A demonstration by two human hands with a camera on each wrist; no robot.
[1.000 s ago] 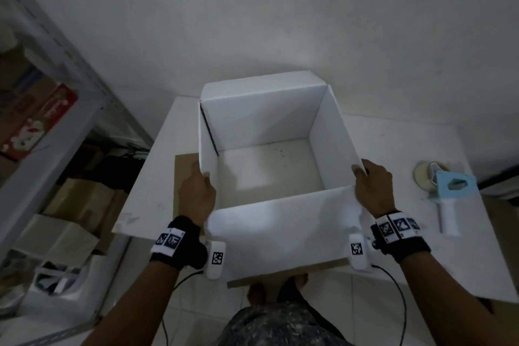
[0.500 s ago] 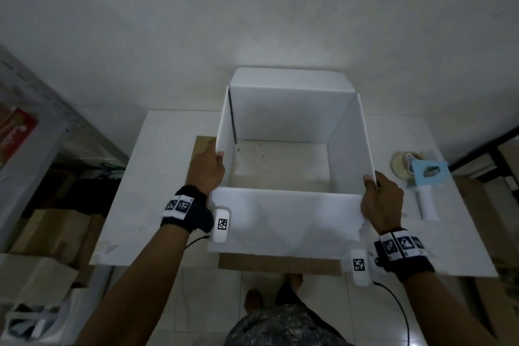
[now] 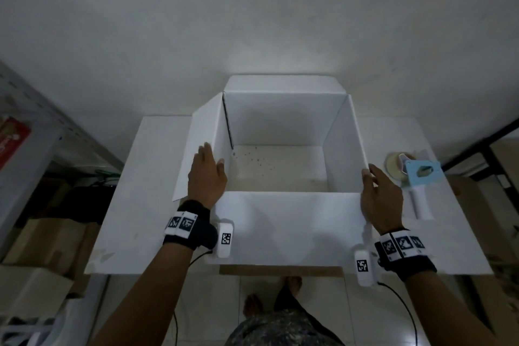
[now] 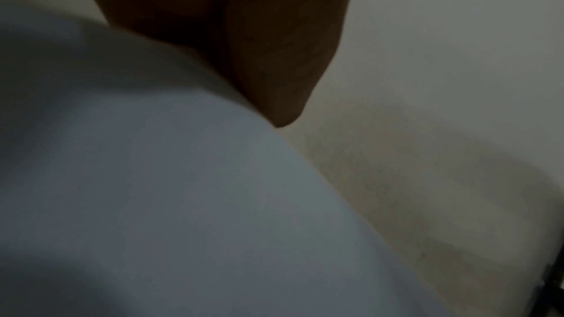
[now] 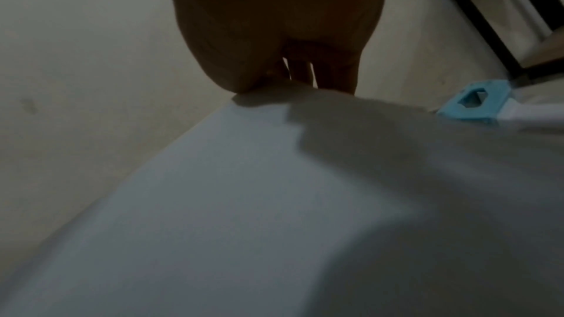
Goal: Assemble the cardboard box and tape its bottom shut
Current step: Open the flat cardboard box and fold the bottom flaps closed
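A white cardboard box [image 3: 286,222] stands open on the white table [image 3: 140,205], and bare tabletop shows through its inside. Its left flap [image 3: 193,149] leans outward. My left hand [image 3: 207,174] lies on that flap with straight fingers, thumb by the fold; in the left wrist view only the thumb [image 4: 284,95] and the white panel [image 4: 152,177] show. My right hand [image 3: 379,191] pinches the top edge of the right wall at the near right corner. The right wrist view shows its fingertips [image 5: 332,76] on that edge [image 5: 274,153]. A blue and white tape dispenser [image 3: 418,177] [image 5: 476,105] lies to the right.
A brown cardboard sheet [image 3: 280,271] sticks out under the box at the table's front edge. A metal shelf [image 3: 33,143] and brown cartons [image 3: 42,244] stand at the left. The wall is close behind the table. My bare feet [image 3: 292,286] are on the tiled floor below.
The box has turned square to me. The left flap has swung outward, and my left hand has moved from the near left corner onto it. My right hand stays at the right corner.
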